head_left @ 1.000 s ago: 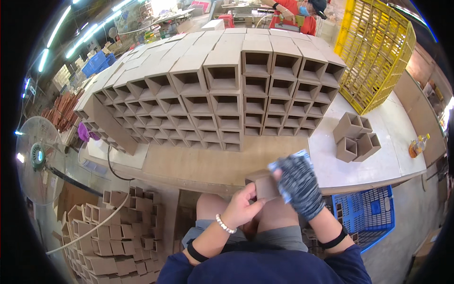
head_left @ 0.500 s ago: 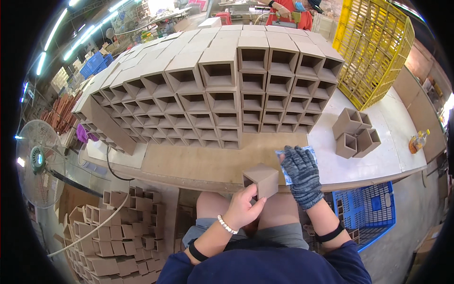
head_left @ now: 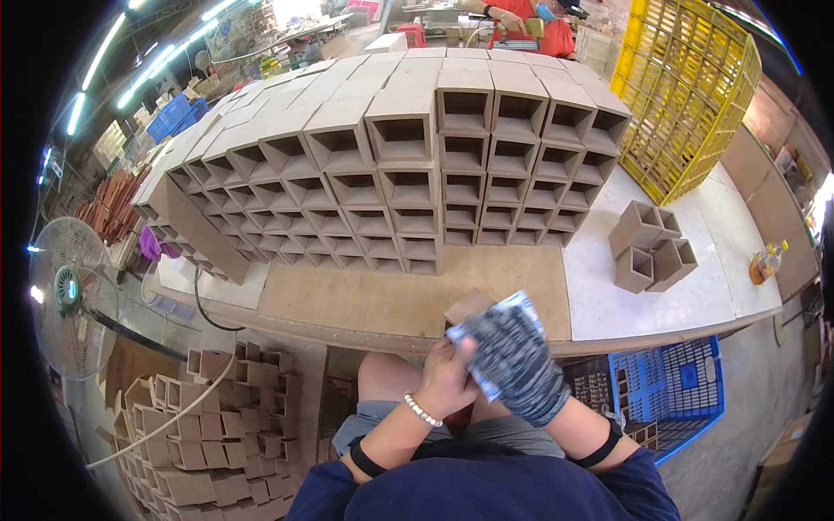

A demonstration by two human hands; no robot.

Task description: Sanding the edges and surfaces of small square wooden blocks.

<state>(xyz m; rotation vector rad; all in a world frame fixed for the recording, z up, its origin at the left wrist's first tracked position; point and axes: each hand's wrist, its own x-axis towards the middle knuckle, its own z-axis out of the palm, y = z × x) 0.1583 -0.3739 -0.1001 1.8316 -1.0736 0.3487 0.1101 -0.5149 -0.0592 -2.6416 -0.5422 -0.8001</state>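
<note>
My bare left hand [head_left: 445, 382] is closed on the near side of a small brown square box [head_left: 469, 306], held above my lap at the table's front edge. My right hand [head_left: 514, 360], in a grey-black knitted glove, lies over that box and hides most of it. Under the gloved palm and fingers is a blue-and-white printed sheet [head_left: 532, 314], pressed against the box; the sheet's underside is out of sight. The right hand is slightly blurred.
Stacked open square boxes [head_left: 404, 139] form a wall across the table [head_left: 365, 291]. Several loose boxes [head_left: 643, 227], a yellow crate [head_left: 686, 95] and a bottle [head_left: 768, 260] stand right. Below are a blue crate [head_left: 708, 382] and piled boxes [head_left: 204, 425]. A fan [head_left: 68, 286] stands left.
My right hand has swung left with the sheet, from beside the box to over it. My left hand still grips the box, now largely covered.
</note>
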